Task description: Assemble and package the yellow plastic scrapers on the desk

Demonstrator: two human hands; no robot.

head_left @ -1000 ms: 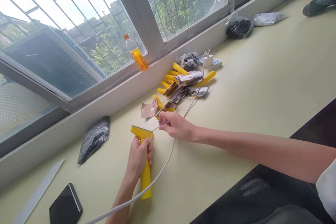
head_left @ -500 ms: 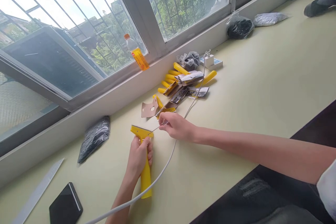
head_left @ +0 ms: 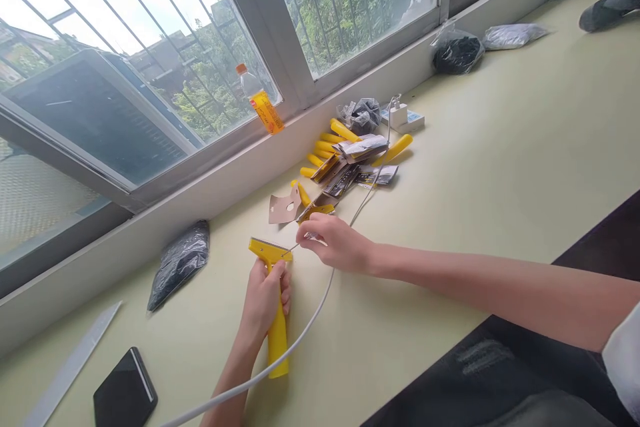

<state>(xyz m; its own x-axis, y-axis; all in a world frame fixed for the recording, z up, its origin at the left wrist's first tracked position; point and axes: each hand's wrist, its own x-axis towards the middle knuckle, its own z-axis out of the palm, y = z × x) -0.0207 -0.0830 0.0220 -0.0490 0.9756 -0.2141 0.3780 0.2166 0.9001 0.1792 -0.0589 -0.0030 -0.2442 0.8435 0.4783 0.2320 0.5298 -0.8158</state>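
Observation:
My left hand [head_left: 265, 293] is wrapped around the neck of a yellow scraper [head_left: 278, 340], whose wide head with a metal blade edge points away from me. My right hand [head_left: 335, 240] pinches a small screwdriver [head_left: 295, 246]. Its thin metal shaft reaches left, and the tip meets the right end of the scraper head, at or beside a screw. The fingers cover most of the screwdriver's handle. Just beyond my right hand lies another yellow scraper [head_left: 317, 213], partly hidden by the fingers.
Several yellow scrapers with card packaging [head_left: 345, 173] lie piled near the window wall. A white cable [head_left: 310, 330] crosses in front of my left forearm. Black phone [head_left: 126, 388], dark plastic packet [head_left: 181, 263] and clear strip [head_left: 75, 363] lie left. An orange-capped bottle [head_left: 263, 103] stands on the sill.
My right hand's fingers have shifted slightly left along the screwdriver, toward the scraper head. The left hand and its scraper stay in place.

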